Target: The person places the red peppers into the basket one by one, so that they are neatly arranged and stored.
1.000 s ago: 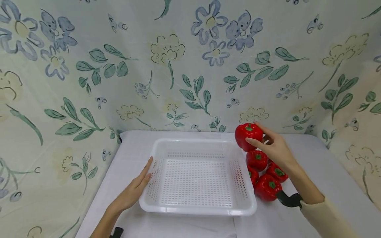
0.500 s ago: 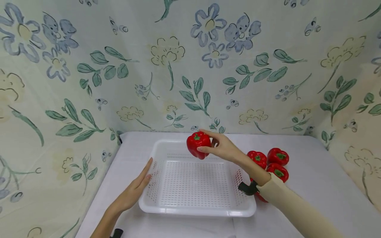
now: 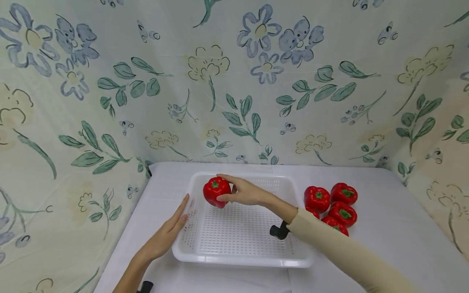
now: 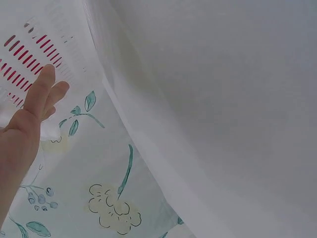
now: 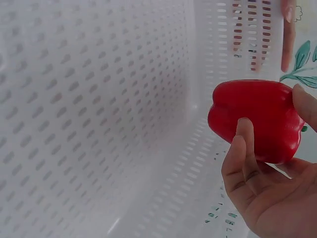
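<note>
My right hand (image 3: 243, 191) grips a red bell pepper (image 3: 216, 190) with a green stem, over the far left part of a white perforated plastic basket (image 3: 234, 259). In the right wrist view, thumb and fingers wrap around the same pepper (image 5: 255, 119), with the basket's holed floor (image 5: 124, 109) beside it. My left hand (image 3: 166, 232) rests against the basket's left side, fingers straight along the outer wall. The left wrist view shows that hand (image 4: 37, 104) flat at the slotted wall, with red showing through the slots.
Several more red bell peppers (image 3: 343, 193) lie grouped on the white-covered table (image 3: 381, 228), just right of the basket. A floral cloth (image 3: 220, 81) hangs behind the table. The right sleeve (image 3: 329, 240) crosses the basket's right rim.
My right hand has carried the bell pepper leftward from beside the other peppers, across and over the basket, and somewhat lower. The left hand and basket have stayed in place.
</note>
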Tool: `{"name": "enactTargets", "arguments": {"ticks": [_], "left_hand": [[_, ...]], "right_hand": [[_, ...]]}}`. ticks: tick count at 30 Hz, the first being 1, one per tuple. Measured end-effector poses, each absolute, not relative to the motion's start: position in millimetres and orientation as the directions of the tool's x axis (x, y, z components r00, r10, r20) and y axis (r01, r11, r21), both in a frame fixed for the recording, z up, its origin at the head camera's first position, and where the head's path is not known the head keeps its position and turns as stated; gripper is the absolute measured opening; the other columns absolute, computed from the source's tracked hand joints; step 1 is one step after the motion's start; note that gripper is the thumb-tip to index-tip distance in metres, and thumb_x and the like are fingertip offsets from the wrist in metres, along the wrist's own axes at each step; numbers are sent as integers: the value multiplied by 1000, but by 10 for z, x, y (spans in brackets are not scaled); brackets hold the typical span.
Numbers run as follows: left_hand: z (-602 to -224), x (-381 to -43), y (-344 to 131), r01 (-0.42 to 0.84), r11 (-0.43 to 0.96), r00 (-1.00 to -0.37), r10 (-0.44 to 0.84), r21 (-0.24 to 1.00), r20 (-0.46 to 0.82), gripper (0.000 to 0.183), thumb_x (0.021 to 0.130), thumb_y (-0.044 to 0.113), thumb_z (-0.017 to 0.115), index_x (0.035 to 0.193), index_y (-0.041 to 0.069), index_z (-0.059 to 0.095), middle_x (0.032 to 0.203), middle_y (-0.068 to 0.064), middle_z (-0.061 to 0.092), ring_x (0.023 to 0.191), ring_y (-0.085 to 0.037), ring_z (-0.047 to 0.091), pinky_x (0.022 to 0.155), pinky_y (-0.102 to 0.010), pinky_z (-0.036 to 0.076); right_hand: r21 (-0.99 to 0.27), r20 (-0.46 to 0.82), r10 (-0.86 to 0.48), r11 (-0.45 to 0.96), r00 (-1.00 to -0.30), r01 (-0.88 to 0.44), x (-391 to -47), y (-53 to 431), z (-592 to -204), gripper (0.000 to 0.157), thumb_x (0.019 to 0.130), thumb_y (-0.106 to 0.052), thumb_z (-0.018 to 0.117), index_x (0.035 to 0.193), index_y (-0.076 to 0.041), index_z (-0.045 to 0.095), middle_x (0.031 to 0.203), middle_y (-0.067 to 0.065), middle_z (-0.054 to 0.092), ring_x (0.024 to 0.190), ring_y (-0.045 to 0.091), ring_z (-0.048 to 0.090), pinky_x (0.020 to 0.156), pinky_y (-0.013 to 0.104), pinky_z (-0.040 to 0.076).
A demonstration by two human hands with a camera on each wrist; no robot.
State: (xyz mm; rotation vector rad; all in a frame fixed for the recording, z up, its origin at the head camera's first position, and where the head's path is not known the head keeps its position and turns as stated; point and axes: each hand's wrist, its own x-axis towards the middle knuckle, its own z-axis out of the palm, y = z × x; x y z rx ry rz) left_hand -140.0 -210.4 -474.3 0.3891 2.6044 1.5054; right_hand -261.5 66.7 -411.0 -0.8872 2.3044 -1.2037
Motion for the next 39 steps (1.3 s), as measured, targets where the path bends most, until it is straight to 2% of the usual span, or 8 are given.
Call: {"name": "enactTargets", "arguments": {"ticks": [6, 13, 23, 32, 39], "left_hand": [[-4732, -1394, -2090, 153, 464, -962, 273, 872, 23, 61, 114, 30, 32, 168, 26, 6, 175, -12, 9, 154, -48, 23, 114, -64, 40], [-4717, -1379, -2088, 149, 467, -963, 267, 871, 21, 61, 114, 30, 33, 168, 27, 6, 175, -11, 10, 155, -47, 23, 113, -65, 42], [-4699, -1375, -2086, 143, 458, -962, 272, 877, 14, 62, 113, 28, 34, 168, 28, 7, 175, -12, 11, 153, -51, 26, 106, -59, 52], [-4697, -1393, -2086, 149, 462, -963, 267, 874, 23, 61, 114, 29, 34, 168, 27, 8, 175, -11, 11, 155, -47, 23, 112, -65, 43], [-4709, -1392, -2089, 145, 458, -960, 280, 877, 12, 61, 114, 29, 34, 168, 27, 7, 175, -12, 10, 155, -48, 23, 113, -63, 43]], "right_hand": [[-822, -71, -672, 458, -737, -338, -2618, 565, -4317, 80, 94, -28, 76, 161, -14, 36, 141, 12, 60, 103, 24, 60, 82, 26, 60], [-811, -93, -679, 475, -728, -340, -2637, 500, -4440, 80, 94, -29, 76, 162, -18, 35, 139, 10, 60, 103, 25, 61, 83, 24, 59], [-817, -97, -681, 471, -726, -332, -2672, 426, -4487, 83, 94, -27, 77, 164, -20, 31, 145, 13, 57, 101, 24, 63, 79, 33, 65], [-811, -86, -680, 472, -728, -345, -2683, 414, -4505, 85, 94, -27, 77, 164, -21, 29, 148, 14, 55, 102, 22, 63, 77, 30, 64], [-809, -94, -681, 478, -726, -344, -2684, 422, -4509, 87, 94, -29, 77, 165, -23, 27, 146, 14, 57, 99, 23, 65, 74, 29, 64]]}}
